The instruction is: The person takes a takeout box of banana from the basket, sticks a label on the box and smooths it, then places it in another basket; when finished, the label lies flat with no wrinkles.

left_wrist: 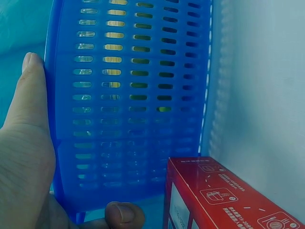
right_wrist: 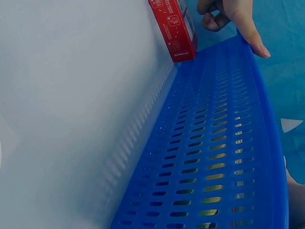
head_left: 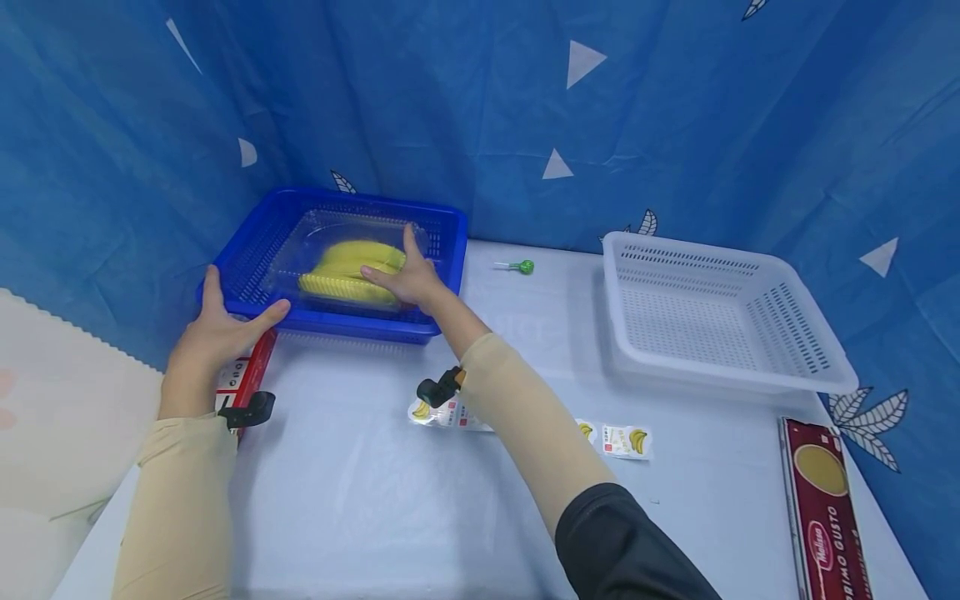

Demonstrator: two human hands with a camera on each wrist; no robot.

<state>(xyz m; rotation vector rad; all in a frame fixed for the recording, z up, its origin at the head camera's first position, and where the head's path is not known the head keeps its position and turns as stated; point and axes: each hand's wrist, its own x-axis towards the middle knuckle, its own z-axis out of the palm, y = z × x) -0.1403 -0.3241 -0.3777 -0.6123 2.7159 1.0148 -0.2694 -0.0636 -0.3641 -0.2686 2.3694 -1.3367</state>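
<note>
A blue perforated basket [head_left: 352, 325] stands at the back left of the table. Inside it lies a clear plastic container [head_left: 300, 246] with yellow bananas [head_left: 348, 267] showing through. My left hand [head_left: 213, 337] grips the basket's near left corner, its thumb by the front rim and a finger along the side. Reaching over the front rim, my right hand [head_left: 412, 275] rests on the right part of the container, thumb and index finger spread apart; its other fingers are hidden. In the right wrist view the basket wall covers most of that hand.
A red box [left_wrist: 228, 195] stands against the basket by my left hand. To the right are a white basket [head_left: 682, 317] and a dark red Melissa package [head_left: 825, 508]. A green lollipop [head_left: 525, 267] and small banana-print packets [head_left: 626, 442] lie on the table.
</note>
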